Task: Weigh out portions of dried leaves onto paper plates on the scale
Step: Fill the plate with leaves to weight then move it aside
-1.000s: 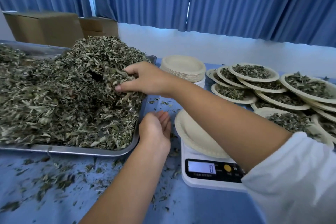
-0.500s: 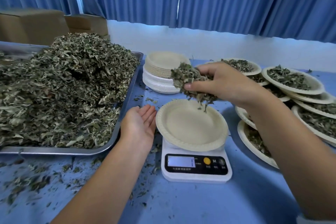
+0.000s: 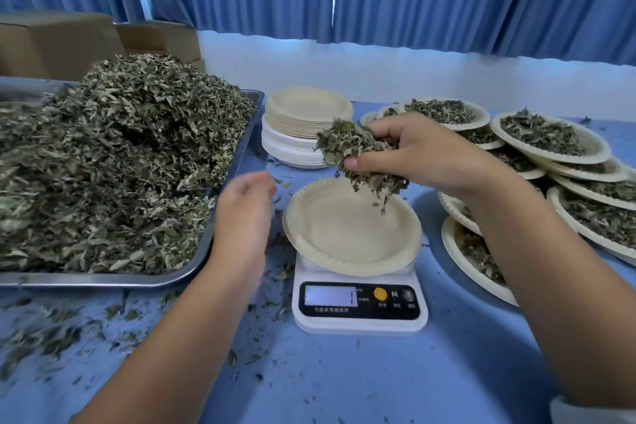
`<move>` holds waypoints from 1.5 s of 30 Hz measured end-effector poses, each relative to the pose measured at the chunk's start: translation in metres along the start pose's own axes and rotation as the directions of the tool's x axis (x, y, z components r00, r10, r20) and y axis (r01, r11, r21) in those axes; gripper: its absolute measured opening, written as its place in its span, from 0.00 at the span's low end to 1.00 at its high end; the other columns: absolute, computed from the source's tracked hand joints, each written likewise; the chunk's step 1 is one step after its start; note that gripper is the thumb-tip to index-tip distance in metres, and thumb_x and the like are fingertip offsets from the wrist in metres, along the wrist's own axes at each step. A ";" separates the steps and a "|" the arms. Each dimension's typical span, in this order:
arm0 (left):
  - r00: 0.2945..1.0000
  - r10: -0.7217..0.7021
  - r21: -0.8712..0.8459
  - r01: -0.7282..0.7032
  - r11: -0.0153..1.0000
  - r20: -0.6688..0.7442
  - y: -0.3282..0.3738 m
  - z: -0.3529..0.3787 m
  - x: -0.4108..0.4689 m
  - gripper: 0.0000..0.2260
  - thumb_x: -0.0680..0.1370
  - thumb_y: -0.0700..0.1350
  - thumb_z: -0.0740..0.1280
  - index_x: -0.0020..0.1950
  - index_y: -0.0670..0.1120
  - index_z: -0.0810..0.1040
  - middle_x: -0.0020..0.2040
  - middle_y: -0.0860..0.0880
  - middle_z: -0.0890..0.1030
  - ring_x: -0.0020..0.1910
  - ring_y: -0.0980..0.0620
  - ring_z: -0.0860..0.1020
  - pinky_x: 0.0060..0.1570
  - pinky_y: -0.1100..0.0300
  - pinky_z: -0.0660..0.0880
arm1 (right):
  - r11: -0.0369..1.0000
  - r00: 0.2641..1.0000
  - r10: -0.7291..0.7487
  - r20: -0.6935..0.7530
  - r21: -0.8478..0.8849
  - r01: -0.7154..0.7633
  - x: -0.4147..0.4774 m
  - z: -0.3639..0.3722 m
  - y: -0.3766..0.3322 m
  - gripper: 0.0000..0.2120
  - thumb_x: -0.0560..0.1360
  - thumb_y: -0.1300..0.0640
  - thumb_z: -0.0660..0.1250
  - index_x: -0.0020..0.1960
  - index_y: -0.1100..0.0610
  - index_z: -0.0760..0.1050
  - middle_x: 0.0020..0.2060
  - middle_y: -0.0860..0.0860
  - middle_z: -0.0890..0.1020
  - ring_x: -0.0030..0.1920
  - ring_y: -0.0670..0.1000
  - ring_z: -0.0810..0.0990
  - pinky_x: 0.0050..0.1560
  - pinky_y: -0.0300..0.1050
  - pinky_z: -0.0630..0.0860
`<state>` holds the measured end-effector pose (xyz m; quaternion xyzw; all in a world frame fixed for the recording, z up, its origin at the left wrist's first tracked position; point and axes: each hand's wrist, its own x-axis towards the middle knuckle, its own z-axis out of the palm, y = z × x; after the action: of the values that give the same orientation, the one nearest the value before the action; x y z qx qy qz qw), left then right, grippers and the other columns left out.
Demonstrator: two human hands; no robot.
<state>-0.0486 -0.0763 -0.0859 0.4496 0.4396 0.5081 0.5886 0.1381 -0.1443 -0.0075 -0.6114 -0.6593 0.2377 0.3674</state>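
**Handful held over the plate on the scale**

A handful of dried leaves (image 3: 354, 151) is pinched in the right grip (image 3: 423, 151), with fingers and thumb curled round the clump. It is held just above the far edge of the paper plate (image 3: 344, 237), and a few strands are seen dangling below the thumb toward it. The plate is seated on the white scale (image 3: 359, 308), and its bowl is shown bare. The display is lit, but its digits cannot be read.

The left grip (image 3: 244, 213) is blurred and is raised between the plate and the metal tray (image 3: 137, 280). Its fingers look loose, and nothing is held in it.

Over on the left, the tray is piled high with a heap of leaves (image 3: 120, 165). Behind the scale a stack of empty plates (image 3: 303, 124) is set. To the right, filled plates (image 3: 547, 138) are laid overlapping one another. Leaf crumbs (image 3: 51, 337) are scattered across the blue counter (image 3: 344, 375), thickest in front of the tray.
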 end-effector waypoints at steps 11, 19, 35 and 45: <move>0.258 0.377 0.339 -0.926 -0.164 0.889 -0.005 0.013 -0.096 0.11 0.71 0.47 0.60 0.33 0.51 0.81 0.35 0.52 0.64 0.35 0.52 0.64 0.38 0.59 0.59 | 1.000 0.995 0.023 -0.100 0.008 -0.023 -0.002 -0.009 0.003 0.07 0.72 0.57 0.74 0.48 0.60 0.83 0.32 0.44 0.79 0.30 0.38 0.74 0.34 0.29 0.68; 0.279 0.291 0.369 -0.871 -0.325 0.915 -0.020 0.029 -0.103 0.10 0.68 0.47 0.63 0.27 0.50 0.73 0.34 0.52 0.61 0.35 0.51 0.61 0.37 0.58 0.55 | 1.000 0.996 0.023 -0.091 0.014 -0.022 -0.001 -0.010 0.011 0.02 0.72 0.58 0.74 0.43 0.56 0.83 0.32 0.44 0.79 0.29 0.38 0.74 0.31 0.28 0.67; 0.476 0.665 0.236 -0.875 0.422 0.575 0.005 0.016 -0.081 0.14 0.73 0.44 0.60 0.45 0.47 0.86 0.32 0.50 0.69 0.32 0.53 0.70 0.33 0.60 0.67 | 0.999 0.998 -0.016 -0.068 0.047 0.020 -0.003 -0.011 0.007 0.04 0.72 0.57 0.74 0.44 0.58 0.82 0.30 0.43 0.79 0.28 0.40 0.75 0.32 0.29 0.69; 0.989 0.052 0.046 -0.047 0.998 -0.135 0.002 -0.008 -0.012 0.12 0.76 0.44 0.63 0.48 0.55 0.85 0.26 0.54 0.59 0.25 0.57 0.59 0.29 0.64 0.63 | 0.995 0.999 0.036 0.017 -0.093 -0.035 0.003 0.010 0.009 0.08 0.72 0.55 0.74 0.43 0.60 0.81 0.30 0.48 0.82 0.32 0.43 0.80 0.38 0.40 0.78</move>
<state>-0.0574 -0.0874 -0.0853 0.4370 0.4783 0.5426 0.5347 0.1356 -0.1392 -0.0202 -0.6373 -0.6619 0.2190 0.3284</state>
